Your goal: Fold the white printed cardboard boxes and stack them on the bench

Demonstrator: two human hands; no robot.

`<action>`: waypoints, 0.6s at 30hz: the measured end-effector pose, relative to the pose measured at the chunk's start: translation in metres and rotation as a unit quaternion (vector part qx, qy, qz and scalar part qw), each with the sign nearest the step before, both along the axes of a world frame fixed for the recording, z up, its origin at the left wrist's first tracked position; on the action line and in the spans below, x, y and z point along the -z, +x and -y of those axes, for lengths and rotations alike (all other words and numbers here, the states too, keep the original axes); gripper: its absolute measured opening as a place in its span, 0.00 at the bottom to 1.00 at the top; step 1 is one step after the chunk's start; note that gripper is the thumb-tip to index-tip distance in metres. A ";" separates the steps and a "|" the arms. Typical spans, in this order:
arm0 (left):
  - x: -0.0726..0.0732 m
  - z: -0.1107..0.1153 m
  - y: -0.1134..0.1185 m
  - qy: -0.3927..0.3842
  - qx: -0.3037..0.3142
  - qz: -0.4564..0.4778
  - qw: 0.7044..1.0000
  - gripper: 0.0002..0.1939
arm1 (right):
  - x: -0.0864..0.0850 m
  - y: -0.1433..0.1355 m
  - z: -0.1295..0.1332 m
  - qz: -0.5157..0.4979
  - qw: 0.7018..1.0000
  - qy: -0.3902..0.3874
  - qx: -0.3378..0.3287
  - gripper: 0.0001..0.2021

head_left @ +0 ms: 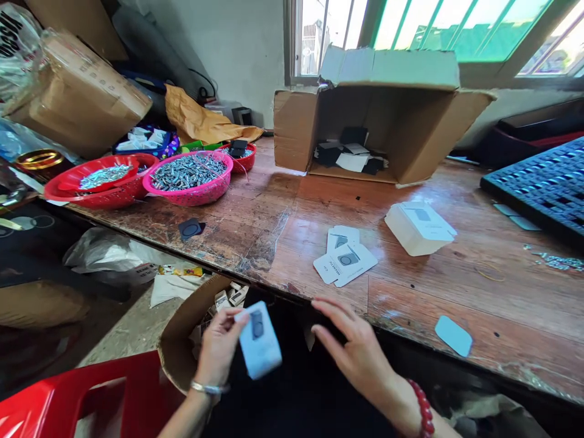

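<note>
Between the thumb and fingers of my left hand [224, 340] is a small white printed box [261, 344], slightly blurred, held over my lap. My right hand [353, 344] is apart from it, near the table edge, fingers spread and holding nothing. Just beyond it on the table, flat white printed cards [349, 263] overlap each other. A thick stack of the same cards [420, 225] stands farther back to the right. A pale blue rounded piece [453, 336] lies near the front edge.
An open carton [292, 131] with black and white pieces stands at the back. Left are a pink basket [219, 187] of metal parts, red bowls [104, 198] and a black square piece [189, 229]. A carton [176, 353] and red stool [41, 401] are below; a black grid tray [542, 182] is right.
</note>
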State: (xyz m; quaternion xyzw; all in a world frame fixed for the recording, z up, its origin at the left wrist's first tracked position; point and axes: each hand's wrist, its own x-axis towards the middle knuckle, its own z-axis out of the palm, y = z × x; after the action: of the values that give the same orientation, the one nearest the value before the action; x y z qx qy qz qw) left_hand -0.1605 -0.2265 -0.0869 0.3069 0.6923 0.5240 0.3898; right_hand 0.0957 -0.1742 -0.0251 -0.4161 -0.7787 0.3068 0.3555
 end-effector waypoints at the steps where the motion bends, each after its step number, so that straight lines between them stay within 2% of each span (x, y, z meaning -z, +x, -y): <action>1: 0.002 -0.006 -0.022 -0.006 -0.039 -0.045 0.998 0.30 | -0.003 0.005 -0.013 0.018 0.999 0.041 0.032 0.13; 3: 0.006 -0.016 -0.062 -0.013 -0.070 -0.074 0.995 0.29 | -0.006 0.018 -0.043 0.077 0.986 0.104 0.105 0.13; 5: 0.010 -0.023 -0.090 -0.023 -0.086 -0.105 0.991 0.28 | -0.003 0.031 -0.071 0.149 0.964 0.129 0.180 0.19; 6: 0.012 -0.026 -0.097 -0.026 -0.088 -0.133 0.987 0.28 | -0.001 0.036 -0.083 0.183 0.952 0.125 0.209 0.24; 8: 0.011 -0.031 -0.097 -0.031 -0.076 -0.192 0.978 0.27 | 0.005 0.042 -0.100 0.233 0.937 0.098 0.242 0.32; 10: 0.003 -0.036 -0.079 -0.025 -0.026 -0.210 0.977 0.24 | 0.012 0.044 -0.110 0.254 0.931 0.069 0.254 0.35; 12: -0.012 -0.042 -0.049 -0.002 0.042 -0.173 0.984 0.20 | 0.016 0.043 -0.116 0.258 0.929 0.049 0.261 0.35; 15: -0.042 -0.050 0.001 0.059 0.118 -0.115 0.985 0.15 | 0.019 0.043 -0.123 0.253 0.928 0.021 0.273 0.30; 18: -0.069 -0.058 0.038 0.093 0.175 -0.063 0.978 0.12 | 0.015 0.046 -0.129 0.240 0.931 -0.016 0.275 0.22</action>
State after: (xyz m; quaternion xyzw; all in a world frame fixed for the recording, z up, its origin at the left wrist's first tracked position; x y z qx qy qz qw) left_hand -0.1224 -0.1682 -0.0184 0.4903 0.5993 0.4896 0.4009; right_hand 0.1415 -0.0456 -0.0396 -0.6803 -0.6912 0.1004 0.2220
